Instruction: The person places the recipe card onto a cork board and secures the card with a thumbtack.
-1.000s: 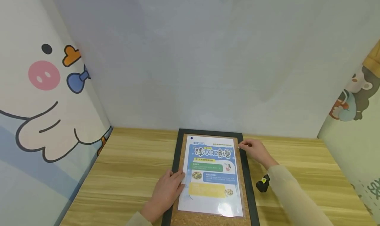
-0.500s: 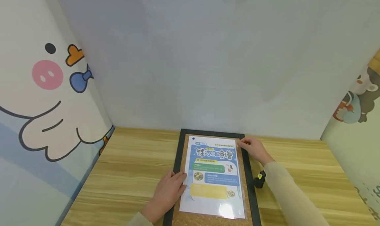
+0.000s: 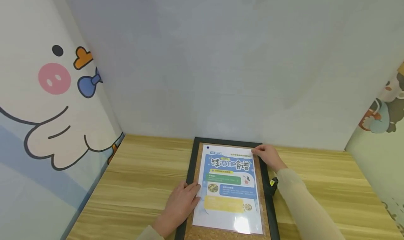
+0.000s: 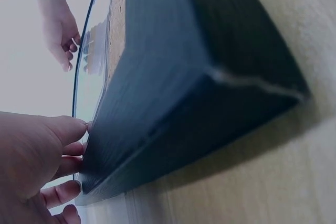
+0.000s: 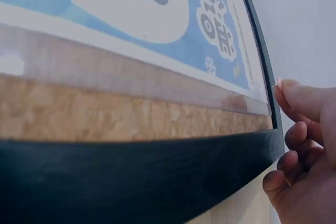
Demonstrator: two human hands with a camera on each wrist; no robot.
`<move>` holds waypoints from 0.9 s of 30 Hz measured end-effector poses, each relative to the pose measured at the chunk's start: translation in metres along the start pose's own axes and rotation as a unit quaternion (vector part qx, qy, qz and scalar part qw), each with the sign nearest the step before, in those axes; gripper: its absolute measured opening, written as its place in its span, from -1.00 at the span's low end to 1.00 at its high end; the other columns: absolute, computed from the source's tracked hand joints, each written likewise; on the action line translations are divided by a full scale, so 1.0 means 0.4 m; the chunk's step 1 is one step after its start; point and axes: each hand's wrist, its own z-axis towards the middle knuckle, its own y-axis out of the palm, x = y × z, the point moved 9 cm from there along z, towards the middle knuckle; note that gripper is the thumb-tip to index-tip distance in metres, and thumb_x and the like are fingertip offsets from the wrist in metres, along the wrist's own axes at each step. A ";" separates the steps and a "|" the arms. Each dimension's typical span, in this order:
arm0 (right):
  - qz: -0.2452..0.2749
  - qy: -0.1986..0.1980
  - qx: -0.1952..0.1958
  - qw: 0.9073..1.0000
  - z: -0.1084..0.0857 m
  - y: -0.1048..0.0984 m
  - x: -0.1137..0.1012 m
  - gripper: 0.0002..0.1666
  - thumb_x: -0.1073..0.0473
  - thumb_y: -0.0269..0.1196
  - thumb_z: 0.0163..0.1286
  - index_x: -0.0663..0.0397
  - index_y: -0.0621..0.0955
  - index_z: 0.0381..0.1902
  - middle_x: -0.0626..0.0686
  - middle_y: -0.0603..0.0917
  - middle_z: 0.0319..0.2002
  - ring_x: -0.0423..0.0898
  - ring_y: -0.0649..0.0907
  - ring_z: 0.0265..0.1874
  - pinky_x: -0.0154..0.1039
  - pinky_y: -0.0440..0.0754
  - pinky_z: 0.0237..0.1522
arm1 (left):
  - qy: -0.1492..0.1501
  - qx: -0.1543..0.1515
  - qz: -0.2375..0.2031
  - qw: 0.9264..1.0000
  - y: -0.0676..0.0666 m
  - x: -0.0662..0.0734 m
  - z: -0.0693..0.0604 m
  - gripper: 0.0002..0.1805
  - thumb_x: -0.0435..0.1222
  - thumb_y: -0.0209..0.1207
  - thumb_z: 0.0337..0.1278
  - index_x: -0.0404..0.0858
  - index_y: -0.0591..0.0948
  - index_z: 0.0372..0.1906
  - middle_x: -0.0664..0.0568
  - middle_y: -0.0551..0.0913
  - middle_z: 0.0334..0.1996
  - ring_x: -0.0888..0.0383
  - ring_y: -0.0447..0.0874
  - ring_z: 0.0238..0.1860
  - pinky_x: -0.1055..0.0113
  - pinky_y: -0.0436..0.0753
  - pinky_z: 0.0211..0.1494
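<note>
A laminated poster (image 3: 228,220) with blue, green and yellow panels lies on a cork board (image 3: 202,233) that has a black frame (image 3: 274,219). One dark blue pin (image 3: 207,147) sits at the poster's upper left corner. My left hand (image 3: 180,205) lies across the frame's left side, its fingertips resting on the poster's left edge. At the upper right corner, my right hand (image 3: 268,156) pinches a small pale pin between thumb and forefinger, mostly covered by the fingertips. In the right wrist view, the other fingers (image 5: 295,136) are bent beside the frame.
The board lies on a wood-grain table (image 3: 145,170). A grey back wall (image 3: 221,75) rises behind the table's far edge. Printed cartoon side walls (image 3: 28,103) stand left and right. A black device with a yellow patch (image 3: 273,184) is at the right wrist.
The view has shifted slightly, so board and table sit a little further right. My right fingertips have moved slightly left onto the poster's upper right corner. My left hand stays in place.
</note>
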 end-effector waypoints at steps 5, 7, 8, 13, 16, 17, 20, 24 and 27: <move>0.014 0.022 -0.006 1.000 0.011 0.003 0.011 -0.54 0.02 0.23 0.55 0.37 0.69 0.05 0.33 0.67 0.13 0.24 0.58 0.14 0.23 0.46 0.26 | 0.000 0.002 0.002 1.000 0.000 0.000 0.000 -0.54 -0.13 0.36 0.34 -0.20 0.68 0.26 -0.05 0.68 0.27 0.17 0.31 -0.26 0.33 0.39 -0.21; 0.017 0.028 -0.012 0.999 0.014 0.005 0.010 -0.53 0.02 0.23 0.55 0.39 0.69 0.05 0.36 0.66 0.15 0.28 0.56 0.19 0.25 0.43 0.29 | -0.001 0.002 0.002 1.000 0.000 0.000 0.000 -0.54 -0.13 0.36 0.34 -0.20 0.68 0.26 -0.04 0.68 0.27 0.17 0.31 -0.27 0.33 0.39 -0.21; 0.019 0.031 -0.015 0.999 0.016 0.006 0.009 -0.52 0.03 0.23 0.55 0.41 0.69 0.04 0.37 0.65 0.16 0.30 0.55 0.22 0.26 0.42 0.31 | -0.002 0.001 0.002 1.000 0.000 0.000 0.000 -0.55 -0.13 0.36 0.34 -0.19 0.68 0.26 -0.04 0.68 0.27 0.17 0.31 -0.27 0.33 0.39 -0.21; 0.010 0.035 -0.019 0.999 0.025 0.004 -0.011 -0.55 0.10 0.26 0.49 0.48 0.70 -0.02 0.40 0.68 0.10 0.33 0.57 0.20 0.22 0.43 0.31 | -0.003 0.002 0.002 1.000 0.000 0.002 -0.001 -0.55 -0.12 0.36 0.35 -0.19 0.69 0.26 -0.03 0.68 0.27 0.17 0.31 -0.27 0.34 0.38 -0.21; -0.002 0.041 -0.019 0.999 0.028 0.004 -0.020 -0.58 0.12 0.28 0.45 0.48 0.71 -0.06 0.39 0.71 0.03 0.29 0.62 0.09 0.15 0.51 0.22 | -0.002 0.001 0.004 1.000 0.000 0.002 0.000 -0.54 -0.12 0.36 0.35 -0.19 0.68 0.26 -0.03 0.68 0.27 0.17 0.30 -0.27 0.34 0.38 -0.21; -0.005 0.044 -0.018 0.999 0.029 0.004 -0.021 -0.59 0.13 0.29 0.44 0.48 0.72 -0.08 0.38 0.72 0.01 0.27 0.64 0.05 0.13 0.54 0.18 | -0.003 0.000 0.005 1.000 0.001 0.001 0.001 -0.54 -0.12 0.36 0.35 -0.19 0.68 0.26 -0.03 0.68 0.27 0.17 0.30 -0.26 0.34 0.38 -0.21; -0.010 0.054 -0.014 0.998 0.031 0.006 -0.024 -0.61 0.13 0.31 0.42 0.46 0.72 -0.12 0.35 0.74 -0.06 0.20 0.66 -0.07 0.06 0.59 0.06 | -0.006 -0.004 0.006 1.000 0.003 -0.002 0.002 -0.54 -0.12 0.35 0.35 -0.18 0.68 0.27 -0.03 0.68 0.28 0.17 0.30 -0.26 0.34 0.38 -0.21; -0.007 0.058 -0.006 0.998 0.033 0.007 -0.025 -0.62 0.14 0.31 0.41 0.47 0.72 -0.13 0.35 0.74 -0.07 0.18 0.65 -0.10 0.04 0.59 0.01 | -0.006 -0.002 0.009 1.000 0.003 -0.002 0.002 -0.54 -0.12 0.36 0.35 -0.18 0.68 0.27 -0.03 0.68 0.28 0.17 0.31 -0.25 0.34 0.38 -0.21; -0.008 0.054 0.000 0.999 0.035 0.007 -0.024 -0.61 0.14 0.31 0.40 0.47 0.72 -0.13 0.36 0.74 -0.06 0.19 0.65 -0.08 0.04 0.59 0.01 | -0.003 0.001 0.012 1.000 0.003 0.000 0.000 -0.54 -0.11 0.36 0.35 -0.18 0.69 0.26 -0.02 0.68 0.27 0.17 0.30 -0.26 0.34 0.37 -0.21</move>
